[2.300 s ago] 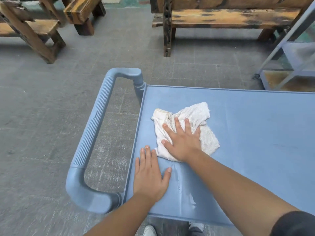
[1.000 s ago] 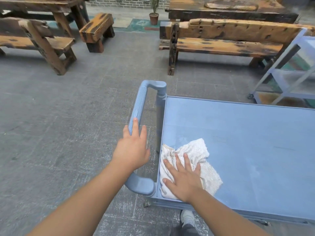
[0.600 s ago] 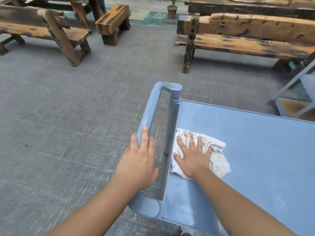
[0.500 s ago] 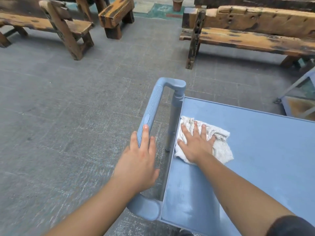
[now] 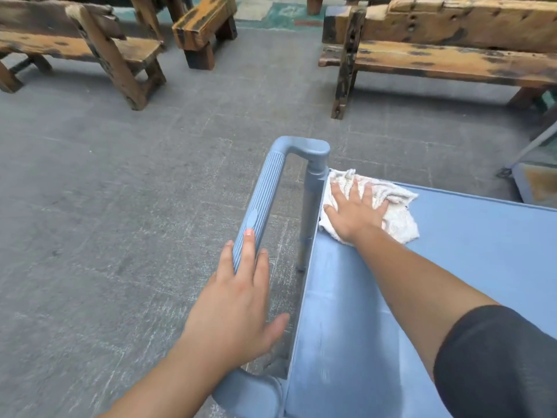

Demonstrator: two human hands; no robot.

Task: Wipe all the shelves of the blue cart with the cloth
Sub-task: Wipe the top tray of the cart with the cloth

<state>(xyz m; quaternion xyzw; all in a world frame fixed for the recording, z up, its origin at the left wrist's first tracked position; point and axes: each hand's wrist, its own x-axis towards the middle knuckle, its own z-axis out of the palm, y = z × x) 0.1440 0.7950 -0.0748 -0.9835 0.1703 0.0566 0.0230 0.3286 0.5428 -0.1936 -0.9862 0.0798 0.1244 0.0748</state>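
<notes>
The blue cart's top shelf point(image 5: 470, 267) fills the lower right of the head view. A crumpled white cloth point(image 5: 398, 218) lies at the shelf's far left corner, beside the handle post. My right hand point(image 5: 355, 215) presses flat on the cloth with straight, spread fingers. My left hand point(image 5: 238, 303) rests on the ribbed blue cart handle point(image 5: 262, 200) with its fingers straight along the bar. The lower shelves are hidden under the top one.
Grey paved floor point(image 5: 120, 206) spreads to the left and beyond the cart. Worn wooden benches point(image 5: 452, 58) stand at the back right and back left point(image 5: 90, 46). Part of another pale cart frame point(image 5: 539, 179) shows at the right edge.
My right hand has pushed the cloth away from me along the shelf's left edge to the far corner. My left hand moved from the shelf onto the handle and stays there.
</notes>
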